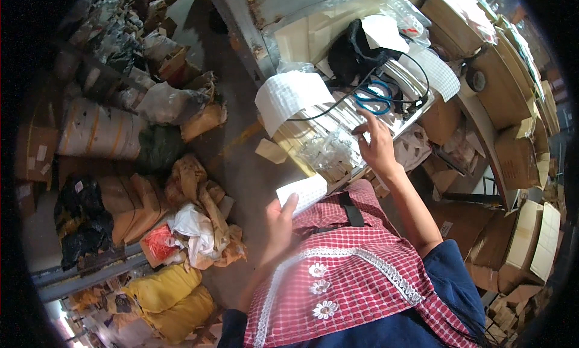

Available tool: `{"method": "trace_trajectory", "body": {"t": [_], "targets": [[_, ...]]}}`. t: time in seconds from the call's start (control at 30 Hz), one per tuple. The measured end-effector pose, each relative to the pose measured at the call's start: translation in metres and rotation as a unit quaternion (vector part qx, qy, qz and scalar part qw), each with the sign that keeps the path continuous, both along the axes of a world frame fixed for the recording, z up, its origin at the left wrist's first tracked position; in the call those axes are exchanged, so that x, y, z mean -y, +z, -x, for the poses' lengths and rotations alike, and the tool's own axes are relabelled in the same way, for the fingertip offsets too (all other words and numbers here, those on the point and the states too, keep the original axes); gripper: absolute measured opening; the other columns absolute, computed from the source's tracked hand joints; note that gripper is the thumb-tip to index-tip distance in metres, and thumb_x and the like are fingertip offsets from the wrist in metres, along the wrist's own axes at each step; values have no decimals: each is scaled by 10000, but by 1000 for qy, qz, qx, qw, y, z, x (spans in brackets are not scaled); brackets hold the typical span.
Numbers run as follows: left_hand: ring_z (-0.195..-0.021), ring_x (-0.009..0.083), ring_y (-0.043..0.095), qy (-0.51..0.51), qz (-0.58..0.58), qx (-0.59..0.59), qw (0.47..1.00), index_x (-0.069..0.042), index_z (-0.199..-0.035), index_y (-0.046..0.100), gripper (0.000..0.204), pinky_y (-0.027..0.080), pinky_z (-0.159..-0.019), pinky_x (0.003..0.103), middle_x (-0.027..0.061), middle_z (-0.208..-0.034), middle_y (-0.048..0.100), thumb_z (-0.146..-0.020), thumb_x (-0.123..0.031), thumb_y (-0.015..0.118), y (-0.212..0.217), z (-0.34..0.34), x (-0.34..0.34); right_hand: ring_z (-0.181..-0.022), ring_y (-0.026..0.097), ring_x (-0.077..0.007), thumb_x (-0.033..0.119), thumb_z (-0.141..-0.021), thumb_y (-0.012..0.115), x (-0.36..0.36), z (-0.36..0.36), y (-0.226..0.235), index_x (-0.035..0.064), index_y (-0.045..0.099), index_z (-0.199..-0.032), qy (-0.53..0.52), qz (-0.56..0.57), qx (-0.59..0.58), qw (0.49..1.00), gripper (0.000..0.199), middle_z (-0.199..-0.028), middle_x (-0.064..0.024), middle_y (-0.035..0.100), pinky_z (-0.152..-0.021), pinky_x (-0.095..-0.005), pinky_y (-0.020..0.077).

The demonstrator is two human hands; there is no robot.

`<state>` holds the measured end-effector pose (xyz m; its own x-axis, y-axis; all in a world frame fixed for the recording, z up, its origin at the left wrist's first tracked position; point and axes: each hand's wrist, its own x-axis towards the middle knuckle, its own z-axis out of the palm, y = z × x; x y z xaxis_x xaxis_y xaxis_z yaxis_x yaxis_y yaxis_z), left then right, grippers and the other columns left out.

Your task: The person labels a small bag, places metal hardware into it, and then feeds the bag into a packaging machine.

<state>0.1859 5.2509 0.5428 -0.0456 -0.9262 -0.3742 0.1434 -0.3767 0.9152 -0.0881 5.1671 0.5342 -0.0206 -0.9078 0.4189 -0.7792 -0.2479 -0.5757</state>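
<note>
In my left hand (279,221) is a small white paper sheet (306,192) with faint printed rows, pinched under the thumb. My right hand (379,146) is empty, its fingers apart, over the bench just below a pair of blue-handled scissors (375,109). Beside that hand lies crumpled clear plastic (329,152) on top of stacked white sheets (313,122). A thin black cable (325,111) loops across the stack and around the scissors. Behind them sits a black fabric item (351,53) with a white paper (384,33) on it.
A larger curled sheet (292,98) hangs over the bench's left edge. Cardboard boxes (500,85) crowd the right side. To the left are a wrapped white roll (99,129), a black plastic bag (82,218) and yellow sacks (169,300). A metal post (238,28) rises beside the bench.
</note>
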Motion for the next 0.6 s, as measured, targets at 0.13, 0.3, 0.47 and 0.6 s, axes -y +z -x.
{"method": "trace_trajectory", "body": {"t": [0.13,0.3,0.47,0.6], "targets": [[-827,136,608,-1,12,-11,1000,37,-996,646,243,466,-746,285,96,-941,679,-945,-197,604,-3,3,2,-1111,564,-348,27,-673,648,-21,5,-8,56,213,-1461,97,-88,-46,990,901,-1049,-171,659,-1036,-456,380],[-827,123,604,-14,31,-9,999,29,-998,646,219,460,-741,278,80,-946,677,-949,-178,593,2,12,8,-1234,483,-391,138,-687,745,-36,-7,-25,50,58,-1509,93,-135,-68,984,1075,-1251,-238,548,-1133,-469,296],[-812,121,600,-15,32,-1,999,27,-997,645,214,457,-734,278,79,-951,678,-952,-173,581,3,17,8,-1083,575,-359,26,-775,667,-48,8,-40,60,276,-1469,27,-70,-33,997,797,-1116,-180,654,-945,-413,462],[-814,125,605,-31,35,20,999,29,-985,653,224,458,-732,279,80,-953,682,-949,-180,582,-3,17,8,-689,643,-153,24,-880,601,-56,19,-30,84,380,-1424,-58,-10,220,974,590,-856,-134,696,-643,-278,500]]}}
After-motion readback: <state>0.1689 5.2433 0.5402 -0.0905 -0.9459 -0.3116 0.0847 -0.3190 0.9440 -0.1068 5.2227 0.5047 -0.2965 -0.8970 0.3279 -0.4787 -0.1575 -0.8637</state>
